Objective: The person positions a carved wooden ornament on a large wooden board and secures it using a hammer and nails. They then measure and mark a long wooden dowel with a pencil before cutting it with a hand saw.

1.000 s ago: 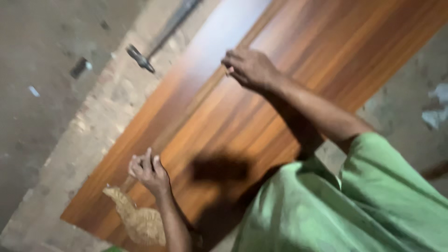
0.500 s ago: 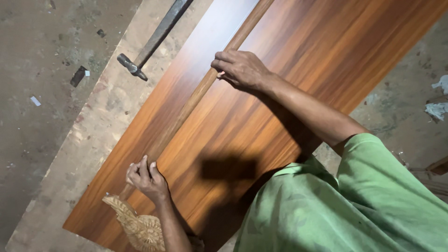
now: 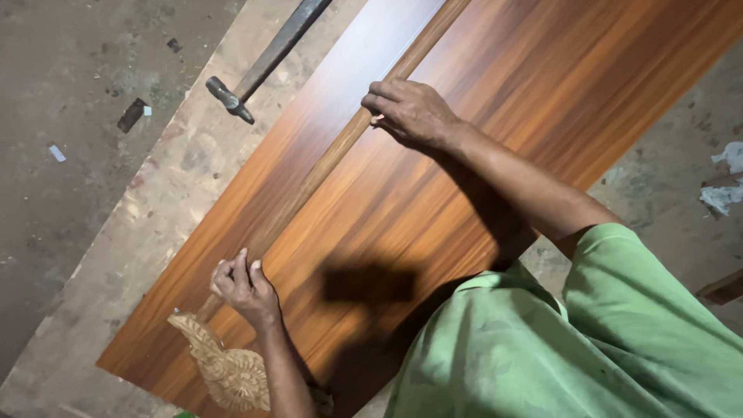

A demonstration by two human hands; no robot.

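A long thin wooden strip (image 3: pixel 325 166) lies lengthwise on a glossy brown laminated board (image 3: pixel 542 85). My right hand (image 3: pixel 410 116) presses down on the strip near its middle, fingers curled over it. My left hand (image 3: pixel 244 286) pinches the strip close to its near end. Just below that hand, a pale carved wooden ornament (image 3: pixel 224 364) rests on the board's corner. A green sleeve and shirt fill the lower right.
The board rests on a worn plywood surface (image 3: pixel 147 224). A hammer (image 3: pixel 232 97) lies on it beyond the board's left edge, handle pointing away. Small scraps dot the grey concrete floor (image 3: pixel 70 93), and crumpled white paper (image 3: pixel 724 190) lies at the right.
The blurred view has steadied, and the strip now shows clearly under both hands. The hands stay at almost the same places on it.
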